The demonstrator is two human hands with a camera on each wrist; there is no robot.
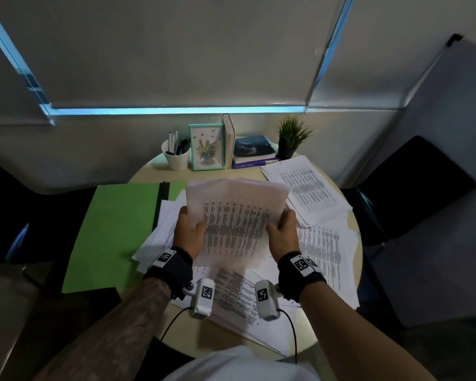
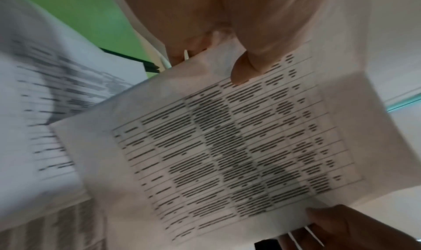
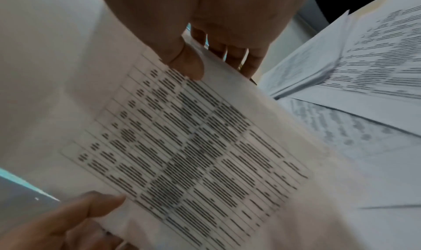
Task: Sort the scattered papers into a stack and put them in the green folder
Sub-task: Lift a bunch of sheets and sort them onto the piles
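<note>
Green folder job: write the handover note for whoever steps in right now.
Left hand and right hand each grip a side of the bundle of printed white sheets, held raised above the round beige table.
The flat green folder lies on the table's left, with no sheets in it; a few overlap its right edge.
Done: some sheets gathered.
Left: loose printed papers near and right, and a far-right pile, to collect, square up and file.
</note>
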